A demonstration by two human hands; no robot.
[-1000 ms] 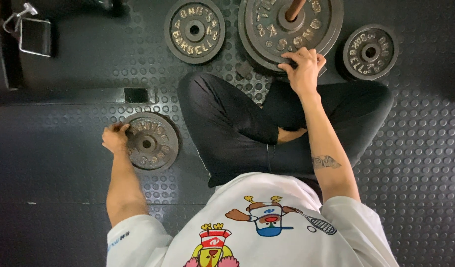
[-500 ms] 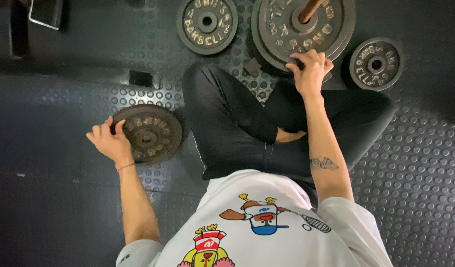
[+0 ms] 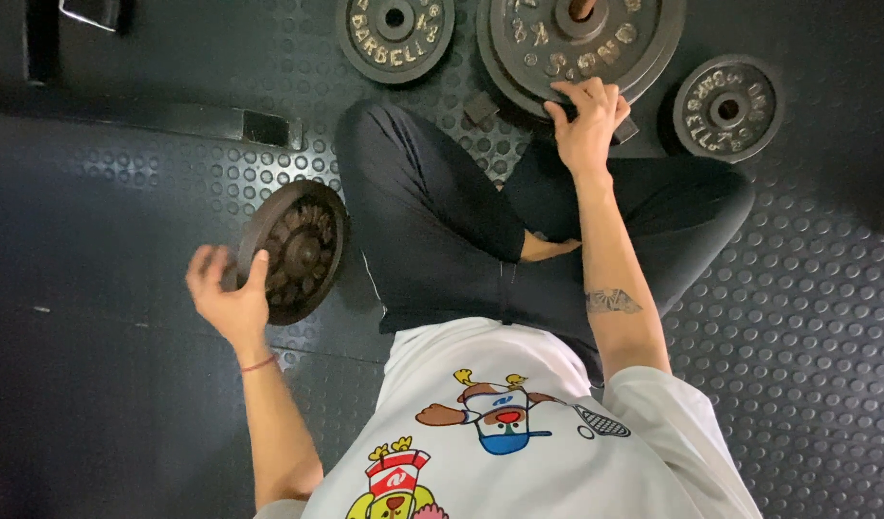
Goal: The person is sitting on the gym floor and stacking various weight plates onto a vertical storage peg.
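Now I have my left hand (image 3: pixel 233 298) clamped on the small round dark iron weight plate (image 3: pixel 295 250), tilted up off the studded rubber floor (image 3: pixel 807 317), my right hand (image 3: pixel 586 125) gripping the stacked grey plates (image 3: pixel 581 43); next calls for lifting it clear.

Floor (image 3: pixel 817 317): dark grey rubber matting with a raised round-stud pattern; left of the small weight plate (image 3: pixel 293 252) the surface is smooth and darker.

Small weight plate: rusty dark brown iron, with radial ribs on the face.

Stacked plates (image 3: pixel 634 43), beyond the trousers (image 3: pixel 432 221): grey metal with worn, pale raised lettering. The two single plates (image 3: pixel 396 37) (image 3: pixel 728 106) either side of the stack match.

Trousers: plain black.

T-shirt (image 3: pixel 519 432): white, printed with cartoon figures in yellow, red, blue and brown.

Left wrist: thin red band (image 3: pixel 259 363).

Right forearm: dark tattoo (image 3: pixel 612 302).
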